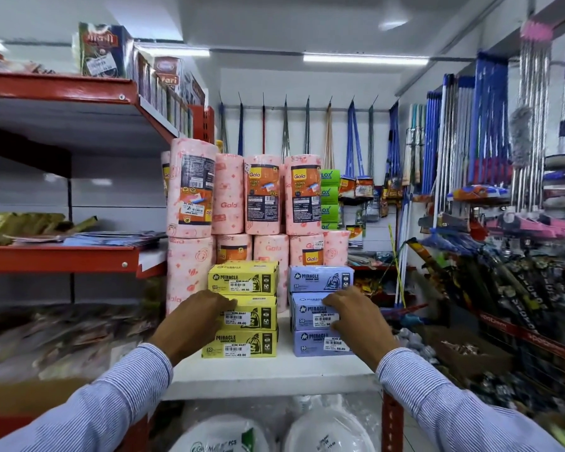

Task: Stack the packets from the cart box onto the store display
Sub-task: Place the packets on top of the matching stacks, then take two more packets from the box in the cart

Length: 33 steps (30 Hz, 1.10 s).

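Note:
On the white display shelf (pixel 268 373) stand two stacks of garbage-bag packets, each three high. The yellow stack (pixel 242 309) is on the left, the lilac stack (pixel 320 309) on the right. My left hand (pixel 198 321) rests against the left side of the middle yellow packet (pixel 252 316), fingers curled over its front corner. My right hand (pixel 356 321) lies on the front right of the middle lilac packet (pixel 310 316), which sits slightly skewed. The cart box is not in view.
Pink kitchen-towel rolls (pixel 242 197) stand stacked right behind the packets. Red shelves (pixel 62 256) with goods run along the left. Mops and brooms (pixel 470 141) hang at the back and right. Bagged white plates (pixel 327 432) lie under the shelf.

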Motion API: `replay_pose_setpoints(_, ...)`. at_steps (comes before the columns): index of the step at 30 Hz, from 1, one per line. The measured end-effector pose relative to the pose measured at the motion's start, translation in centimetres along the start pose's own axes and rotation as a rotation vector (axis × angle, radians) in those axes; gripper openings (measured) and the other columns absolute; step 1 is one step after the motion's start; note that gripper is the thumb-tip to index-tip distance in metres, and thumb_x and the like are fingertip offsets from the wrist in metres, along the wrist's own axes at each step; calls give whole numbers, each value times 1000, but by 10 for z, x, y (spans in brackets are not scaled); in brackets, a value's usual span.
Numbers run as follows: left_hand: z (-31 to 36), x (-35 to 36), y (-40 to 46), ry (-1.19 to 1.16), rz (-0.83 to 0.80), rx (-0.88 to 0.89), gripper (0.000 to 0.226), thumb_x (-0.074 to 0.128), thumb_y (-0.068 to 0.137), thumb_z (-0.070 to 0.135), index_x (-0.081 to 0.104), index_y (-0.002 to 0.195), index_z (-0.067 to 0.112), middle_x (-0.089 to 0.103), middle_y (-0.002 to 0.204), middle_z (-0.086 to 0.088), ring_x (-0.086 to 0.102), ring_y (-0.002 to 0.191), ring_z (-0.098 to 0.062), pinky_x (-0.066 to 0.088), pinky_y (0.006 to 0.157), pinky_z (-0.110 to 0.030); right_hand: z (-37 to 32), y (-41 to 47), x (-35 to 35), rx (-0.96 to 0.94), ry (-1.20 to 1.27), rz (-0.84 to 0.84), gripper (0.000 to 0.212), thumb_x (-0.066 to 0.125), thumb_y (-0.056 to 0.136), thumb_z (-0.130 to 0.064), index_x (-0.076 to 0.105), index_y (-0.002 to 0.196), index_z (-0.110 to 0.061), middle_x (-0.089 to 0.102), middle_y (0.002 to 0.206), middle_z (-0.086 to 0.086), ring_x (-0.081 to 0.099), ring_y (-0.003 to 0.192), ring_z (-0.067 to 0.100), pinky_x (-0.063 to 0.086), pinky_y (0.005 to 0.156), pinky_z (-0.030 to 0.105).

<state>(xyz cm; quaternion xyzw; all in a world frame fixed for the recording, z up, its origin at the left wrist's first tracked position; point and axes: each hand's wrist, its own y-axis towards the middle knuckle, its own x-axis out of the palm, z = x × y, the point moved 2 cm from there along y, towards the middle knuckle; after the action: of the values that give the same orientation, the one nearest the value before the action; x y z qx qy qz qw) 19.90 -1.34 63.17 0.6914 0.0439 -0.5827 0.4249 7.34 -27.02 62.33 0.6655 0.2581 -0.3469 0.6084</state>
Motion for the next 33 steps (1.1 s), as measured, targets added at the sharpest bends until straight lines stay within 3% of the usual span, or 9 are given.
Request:
replay_pose_setpoints(5, 6, 8, -11, 74, 75, 30, 45, 63, 88, 9, 57, 132, 15, 61, 134, -14, 57, 121, -29, 50, 99, -40, -4, -13, 1, -35, -29, -11, 48, 65, 81, -8, 54, 127, -15, 62, 125, 4, 49, 115, 25, 53, 91, 37)
replay_pose_setpoints(8, 17, 18, -32, 186, 117, 96, 73, 72, 83, 26, 39, 147, 19, 35, 156, -12, 30, 144, -35, 33, 113, -52, -12, -35, 8, -44, -86, -50, 68, 61, 87, -21, 29, 147, -14, 35, 153, 12, 30, 139, 31, 28, 117, 43)
replay_pose_setpoints(11, 36, 36, -64, 143, 169, 158, 81, 73, 79, 36, 34, 149, 21, 26, 159, -13, 23, 146, -37, 32, 113, -56, -23, -71, 18, -65, -87, -82, 77, 55, 92, -34, 11, 153, -17, 10, 163, 9, 7, 150, 28, 11, 123, 48)
replay_pose_setpoints(17, 69, 88, -144, -1, 107, 170, 73, 62, 84, 41, 34, 148, 23, 19, 162, -13, 19, 148, -32, 26, 116, -46, -33, -165, 40, -100, 2, -122, 78, 58, 89, -38, 19, 153, -16, 20, 162, 9, 15, 149, 29, 22, 120, 51)
replay_pose_setpoints(22, 87, 149, -219, -151, -78, 140, 59, 67, 85, 33, 49, 140, 18, 36, 155, -13, 35, 141, -35, 37, 110, -47, -33, -259, 83, -69, 105, -299, 77, 69, 84, -30, 32, 149, -14, 32, 157, 9, 30, 144, 27, 26, 117, 41)
replay_pose_setpoints(25, 101, 199, -275, -256, -284, 98, 60, 69, 83, 30, 50, 138, 17, 41, 152, -12, 39, 138, -34, 42, 106, -49, -33, -319, 123, -4, 153, -510, 75, 77, 77, -23, 44, 143, -11, 47, 148, 12, 46, 135, 30, 34, 111, 45)
replay_pose_setpoints(27, 103, 215, -298, -256, -326, 78, 61, 69, 79, 30, 51, 136, 18, 46, 147, -13, 46, 133, -34, 46, 103, -48, -35, -336, 136, 22, 143, -606, 71, 68, 83, -26, 38, 146, -14, 41, 152, 8, 40, 139, 27, 36, 114, 44)
replay_pose_setpoints(28, 109, 271, -340, -279, -440, 47, 62, 67, 78, 31, 50, 136, 19, 48, 146, -13, 48, 131, -35, 48, 101, -48, -32, -385, 182, 49, 165, -814, 69, 62, 86, -27, 34, 148, -16, 36, 155, 6, 36, 141, 26, 37, 114, 41)
replay_pose_setpoints(33, 120, 364, -418, -340, -795, -71, 66, 61, 89, 34, 35, 148, 17, 35, 156, -11, 37, 140, -34, 39, 110, -47, -38, -454, 256, 118, 222, -1135, 69, 58, 85, -20, 30, 148, -14, 41, 149, 14, 48, 129, 32, 48, 99, 38)
